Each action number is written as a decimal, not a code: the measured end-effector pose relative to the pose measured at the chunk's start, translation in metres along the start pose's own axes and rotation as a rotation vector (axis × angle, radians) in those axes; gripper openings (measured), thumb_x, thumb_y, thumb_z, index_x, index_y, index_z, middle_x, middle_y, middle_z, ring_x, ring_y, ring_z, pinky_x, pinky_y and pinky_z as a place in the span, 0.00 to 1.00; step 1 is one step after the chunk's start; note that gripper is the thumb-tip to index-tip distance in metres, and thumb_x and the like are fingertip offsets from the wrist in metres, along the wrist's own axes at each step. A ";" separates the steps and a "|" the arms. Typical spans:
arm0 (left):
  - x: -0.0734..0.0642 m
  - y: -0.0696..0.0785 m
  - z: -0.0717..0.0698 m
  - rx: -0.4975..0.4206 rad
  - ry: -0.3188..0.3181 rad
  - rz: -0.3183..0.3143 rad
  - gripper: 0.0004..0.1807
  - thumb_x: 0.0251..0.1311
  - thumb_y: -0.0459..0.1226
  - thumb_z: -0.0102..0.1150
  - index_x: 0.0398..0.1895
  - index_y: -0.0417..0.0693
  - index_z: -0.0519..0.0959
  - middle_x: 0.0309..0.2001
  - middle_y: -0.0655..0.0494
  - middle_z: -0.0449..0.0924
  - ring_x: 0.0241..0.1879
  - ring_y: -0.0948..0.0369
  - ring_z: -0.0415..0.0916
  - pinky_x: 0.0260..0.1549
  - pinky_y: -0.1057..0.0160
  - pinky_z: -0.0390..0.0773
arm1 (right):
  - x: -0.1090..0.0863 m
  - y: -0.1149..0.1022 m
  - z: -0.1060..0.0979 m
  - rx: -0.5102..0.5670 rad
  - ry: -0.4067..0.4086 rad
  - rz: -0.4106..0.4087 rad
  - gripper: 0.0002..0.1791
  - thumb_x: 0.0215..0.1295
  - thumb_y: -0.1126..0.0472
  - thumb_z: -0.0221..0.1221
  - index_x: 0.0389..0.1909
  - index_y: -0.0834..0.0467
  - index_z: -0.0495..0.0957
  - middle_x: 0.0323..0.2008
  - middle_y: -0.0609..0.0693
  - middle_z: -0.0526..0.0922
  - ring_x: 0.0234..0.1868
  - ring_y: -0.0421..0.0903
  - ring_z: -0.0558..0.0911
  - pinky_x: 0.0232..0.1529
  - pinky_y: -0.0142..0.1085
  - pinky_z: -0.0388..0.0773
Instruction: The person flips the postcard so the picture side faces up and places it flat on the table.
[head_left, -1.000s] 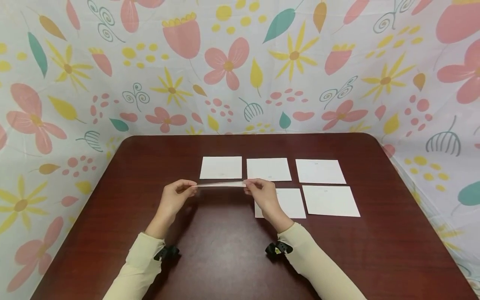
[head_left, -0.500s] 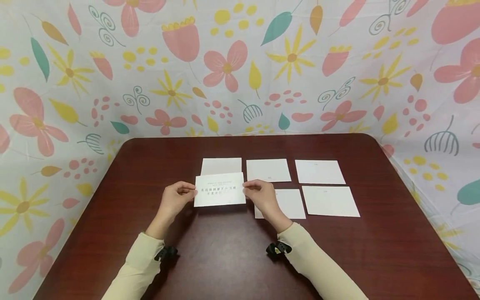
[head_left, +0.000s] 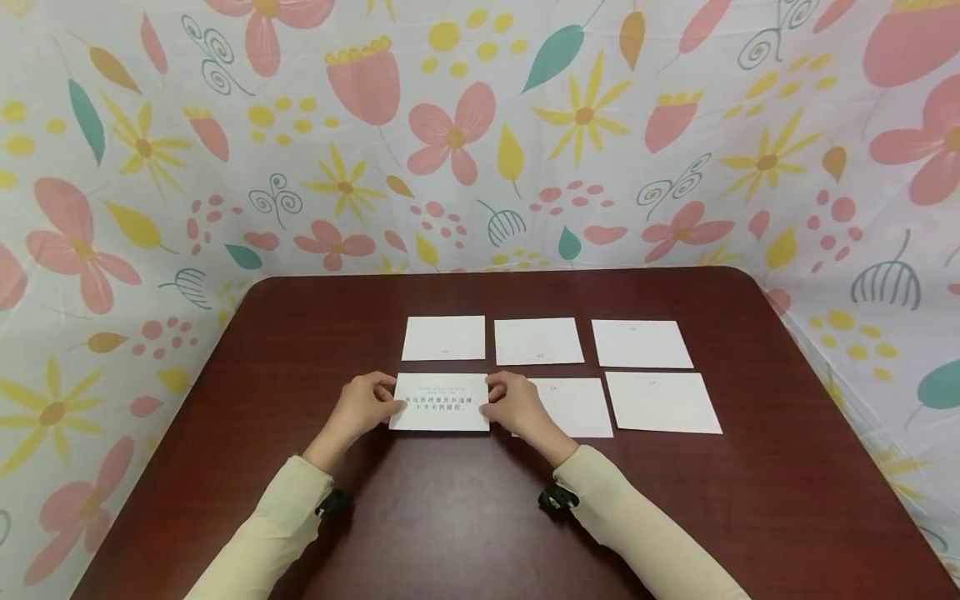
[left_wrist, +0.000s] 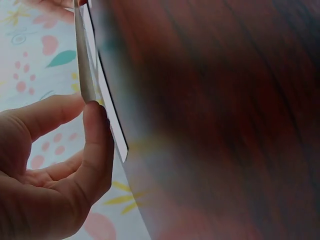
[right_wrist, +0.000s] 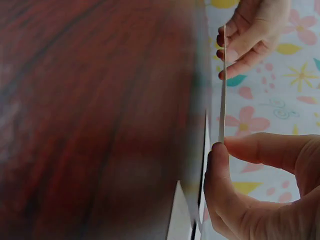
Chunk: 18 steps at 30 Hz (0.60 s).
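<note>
A white card (head_left: 440, 408) with lines of dark Chinese characters faces up between my two hands in the head view. My left hand (head_left: 366, 407) pinches its left edge between thumb and fingers, and my right hand (head_left: 517, 408) pinches the right edge. In both wrist views the card (right_wrist: 223, 105) shows edge-on, held slightly above the dark tabletop. The right hand overlaps the left side of a front-row card (head_left: 576, 410) lying on the table.
Behind the held card, three white cards lie in a row: left (head_left: 444, 340), middle (head_left: 538, 343), right (head_left: 642, 343). Another card (head_left: 663, 403) lies at the front right. The brown table (head_left: 442, 517) stands against a flower-patterned cloth (head_left: 480, 225).
The card in my hands has gone from edge-on to showing its printed face, then come down toward the table and nearer me. The card behind it is now uncovered.
</note>
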<state>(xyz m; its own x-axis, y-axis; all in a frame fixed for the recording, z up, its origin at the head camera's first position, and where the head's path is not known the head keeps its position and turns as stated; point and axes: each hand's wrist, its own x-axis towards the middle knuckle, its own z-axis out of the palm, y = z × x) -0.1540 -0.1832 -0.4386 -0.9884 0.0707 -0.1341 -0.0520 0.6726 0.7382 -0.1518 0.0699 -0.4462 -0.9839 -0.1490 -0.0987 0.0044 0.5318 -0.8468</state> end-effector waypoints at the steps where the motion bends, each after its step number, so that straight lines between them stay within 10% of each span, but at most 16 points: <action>1: 0.000 0.000 0.001 0.008 -0.012 -0.009 0.23 0.52 0.31 0.68 0.51 0.30 0.76 0.25 0.51 0.80 0.19 0.60 0.78 0.21 0.64 0.75 | 0.000 0.001 0.000 -0.016 -0.013 -0.002 0.24 0.51 0.72 0.66 0.51 0.71 0.76 0.31 0.55 0.79 0.25 0.44 0.76 0.23 0.33 0.74; 18: 0.010 0.003 0.007 0.155 -0.081 -0.044 0.24 0.50 0.30 0.70 0.50 0.28 0.74 0.26 0.48 0.76 0.17 0.60 0.75 0.19 0.64 0.75 | 0.007 -0.006 0.008 -0.253 -0.058 -0.082 0.24 0.46 0.74 0.63 0.47 0.78 0.74 0.22 0.53 0.76 0.22 0.42 0.73 0.25 0.32 0.73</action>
<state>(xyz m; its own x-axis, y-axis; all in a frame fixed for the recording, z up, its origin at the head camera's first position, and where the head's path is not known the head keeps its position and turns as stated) -0.1629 -0.1753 -0.4423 -0.9706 0.0933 -0.2218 -0.0666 0.7816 0.6202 -0.1577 0.0589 -0.4456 -0.9673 -0.2436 -0.0710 -0.1268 0.7065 -0.6963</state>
